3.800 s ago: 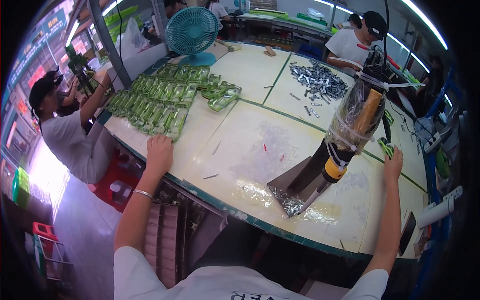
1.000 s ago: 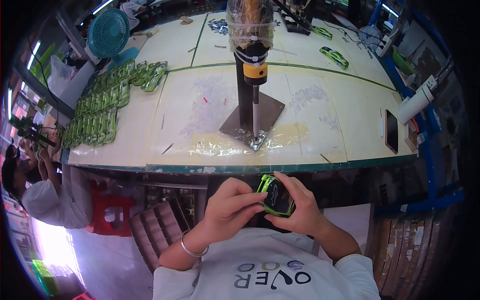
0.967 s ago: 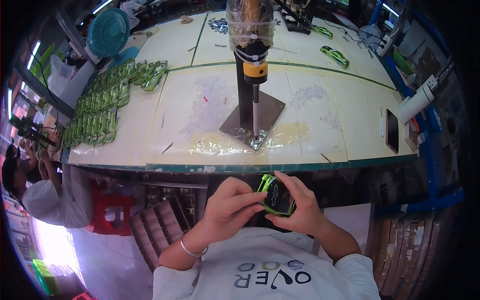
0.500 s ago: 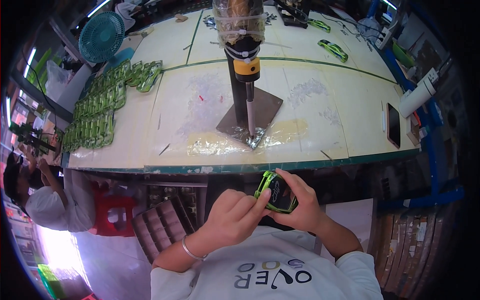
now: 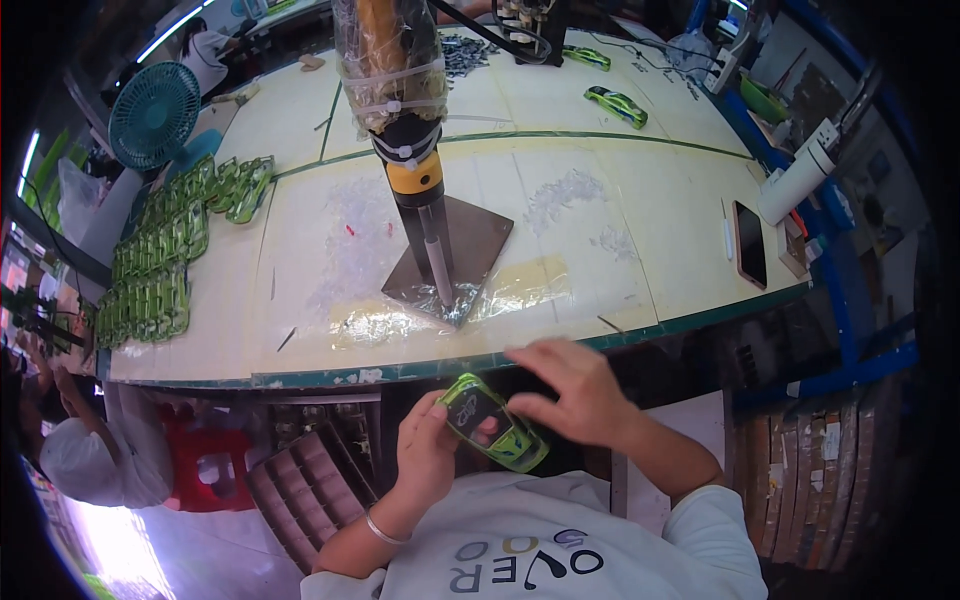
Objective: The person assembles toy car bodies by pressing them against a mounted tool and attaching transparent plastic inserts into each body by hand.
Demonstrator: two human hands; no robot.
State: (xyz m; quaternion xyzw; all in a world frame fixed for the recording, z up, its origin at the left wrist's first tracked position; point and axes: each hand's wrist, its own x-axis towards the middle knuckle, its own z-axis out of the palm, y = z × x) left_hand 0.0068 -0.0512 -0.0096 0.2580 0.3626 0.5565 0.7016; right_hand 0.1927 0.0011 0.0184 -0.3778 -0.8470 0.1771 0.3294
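Note:
My left hand [image 5: 426,450] grips a green toy car body shell [image 5: 519,446] by its left end, just off the front edge of the table. The shell is tilted, and a fingertip shows through its dark see-through middle. Beside it, my right hand [image 5: 575,390] is open, with the fingers stretched out and the thumb close to the shell's upper edge; whether the thumb touches cannot be made out. Beyond my hands stands an upright tool with a yellow collar [image 5: 415,178], wrapped in plastic and cable ties, over a dark metal base plate [image 5: 480,235].
Rows of green car shells [image 5: 150,260] cover the table's left side, near a teal fan [image 5: 153,115]. Two more green cars [image 5: 615,106] lie far right. A phone [image 5: 750,245] rests at right. Clear plastic bits [image 5: 565,195] are scattered about. Below left is a compartment tray [image 5: 310,490].
My right hand has let go of the car shell and risen off it with fingers spread. The left hand now holds the shell, which has turned and moved left and lower. The view has shifted.

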